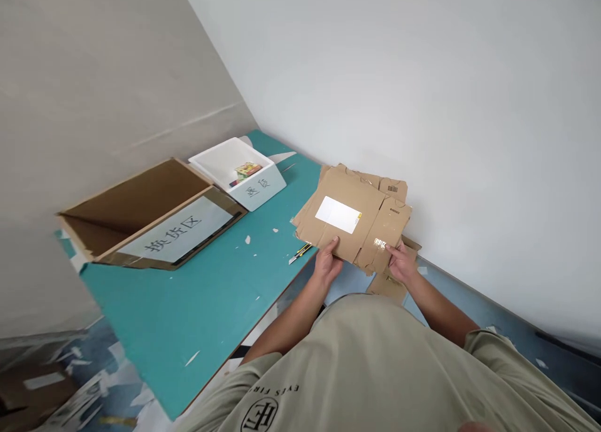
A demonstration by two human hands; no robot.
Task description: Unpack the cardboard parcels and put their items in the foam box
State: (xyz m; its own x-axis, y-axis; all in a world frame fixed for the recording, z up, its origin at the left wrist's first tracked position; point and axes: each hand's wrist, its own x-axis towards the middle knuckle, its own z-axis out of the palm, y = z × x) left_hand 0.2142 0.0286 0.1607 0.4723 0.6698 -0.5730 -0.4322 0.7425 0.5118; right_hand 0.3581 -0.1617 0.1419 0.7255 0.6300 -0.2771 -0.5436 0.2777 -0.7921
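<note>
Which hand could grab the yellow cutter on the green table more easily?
Probably the left hand: it sits right beside the yellow cutter. The right hand is farther away, across the cardboard.

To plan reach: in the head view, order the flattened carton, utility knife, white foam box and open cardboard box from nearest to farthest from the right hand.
1. Flattened carton: held at its edge by the right hand.
2. Utility knife: on the teal table, left of the hands.
3. White foam box: farther left.
4. Open cardboard box: farthest left.
</note>
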